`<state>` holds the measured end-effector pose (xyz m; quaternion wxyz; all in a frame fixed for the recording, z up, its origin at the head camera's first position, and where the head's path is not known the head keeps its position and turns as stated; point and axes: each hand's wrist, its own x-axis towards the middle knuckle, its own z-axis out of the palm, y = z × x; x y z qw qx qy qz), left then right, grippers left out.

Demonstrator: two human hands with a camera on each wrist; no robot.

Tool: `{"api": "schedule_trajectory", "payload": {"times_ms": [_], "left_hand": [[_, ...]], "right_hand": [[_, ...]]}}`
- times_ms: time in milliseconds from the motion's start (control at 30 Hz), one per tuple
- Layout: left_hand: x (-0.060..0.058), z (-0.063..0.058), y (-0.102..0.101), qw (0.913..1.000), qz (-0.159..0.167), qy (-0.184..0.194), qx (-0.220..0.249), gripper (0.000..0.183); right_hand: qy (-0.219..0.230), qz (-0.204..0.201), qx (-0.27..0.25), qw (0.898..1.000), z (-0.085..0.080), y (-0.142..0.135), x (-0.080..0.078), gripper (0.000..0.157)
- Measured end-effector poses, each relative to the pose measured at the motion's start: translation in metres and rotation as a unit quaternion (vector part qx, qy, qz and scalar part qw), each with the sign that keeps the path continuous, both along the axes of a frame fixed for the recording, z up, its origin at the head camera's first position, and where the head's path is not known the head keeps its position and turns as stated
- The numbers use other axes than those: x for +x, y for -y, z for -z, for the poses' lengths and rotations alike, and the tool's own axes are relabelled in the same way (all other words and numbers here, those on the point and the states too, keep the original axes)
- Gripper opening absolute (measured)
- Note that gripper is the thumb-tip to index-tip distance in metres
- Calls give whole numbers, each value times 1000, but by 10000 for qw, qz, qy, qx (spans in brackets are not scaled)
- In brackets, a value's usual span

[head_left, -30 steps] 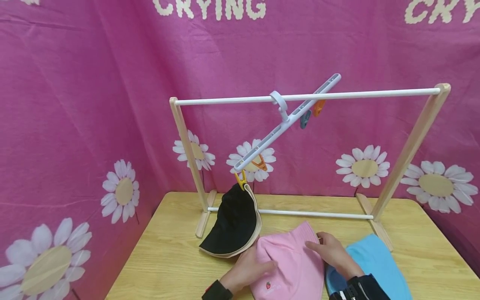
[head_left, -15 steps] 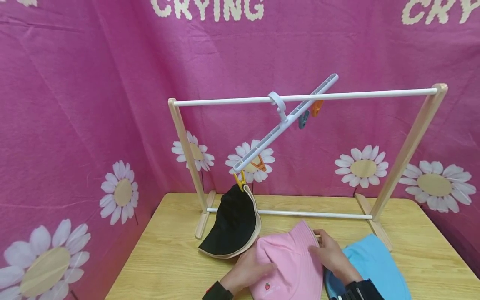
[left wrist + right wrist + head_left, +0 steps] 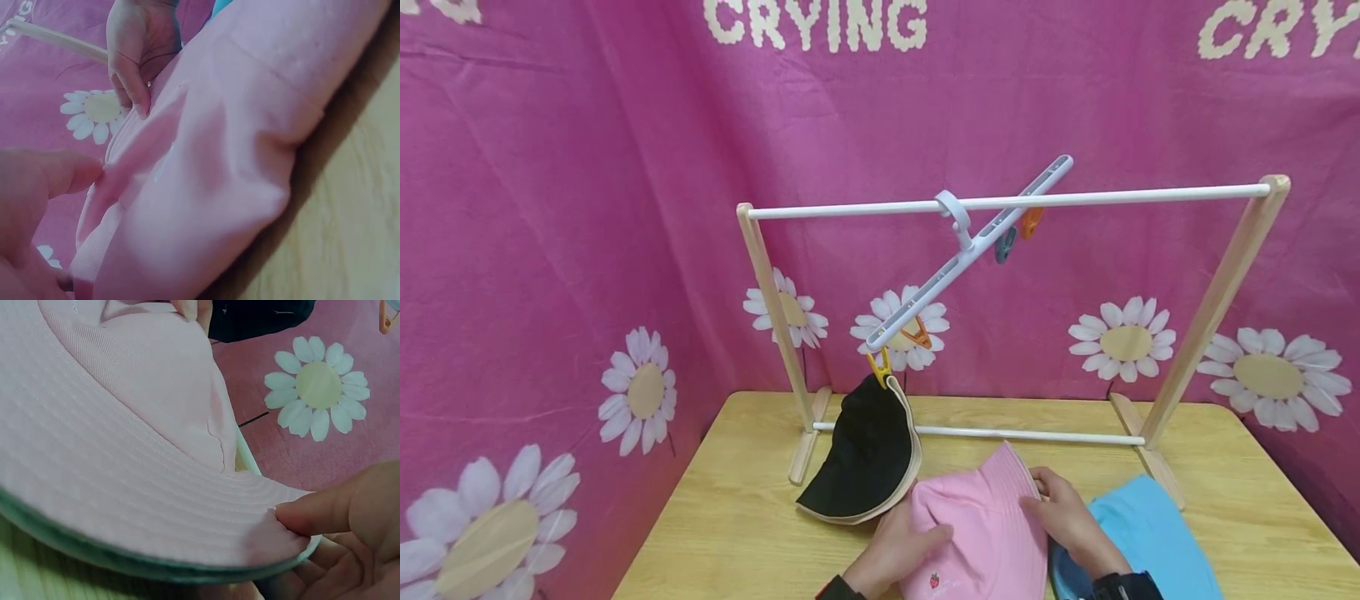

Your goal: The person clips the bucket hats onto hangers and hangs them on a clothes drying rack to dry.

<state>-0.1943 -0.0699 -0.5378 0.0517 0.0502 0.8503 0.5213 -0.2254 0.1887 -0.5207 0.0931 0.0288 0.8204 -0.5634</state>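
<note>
Left hand [image 3: 898,543] grasps one pink hat [image 3: 976,525] at lower center, fingers mostly hidden, apparently behind the fabric; right hand [image 3: 1067,512] pinches its brim. Hat lies between hands. One blue hat [image 3: 1150,537] lower right; one black hat [image 3: 867,454] left of center; four clips [image 3: 880,367], one hanger [image 3: 972,250] above.

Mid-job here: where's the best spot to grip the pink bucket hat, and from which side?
On the pink bucket hat, probably pinch the brim at its outer edge, coming from the right, thumb on the stitched face, as the right hand does. The brim is a thin, broad band, while the crown looks soft and creased.
</note>
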Motion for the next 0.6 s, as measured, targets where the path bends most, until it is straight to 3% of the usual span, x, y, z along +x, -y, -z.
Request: {"api": "schedule_trajectory", "payload": {"times_ms": [100, 367, 600], "left_hand": [[1, 0, -2, 9998, -165, -16, -59, 76], [-1, 0, -3, 9996, -258, -35, -90, 89], [0, 1, -3, 9992, -395, 93, 50, 95]], "right_hand": [[-48, 39, -34, 10000, 0, -1, 1, 37], [-173, 69, -193, 9996, -1, -5, 3, 39], [-373, -63, -784, 9962, -1, -9, 10, 40]]}}
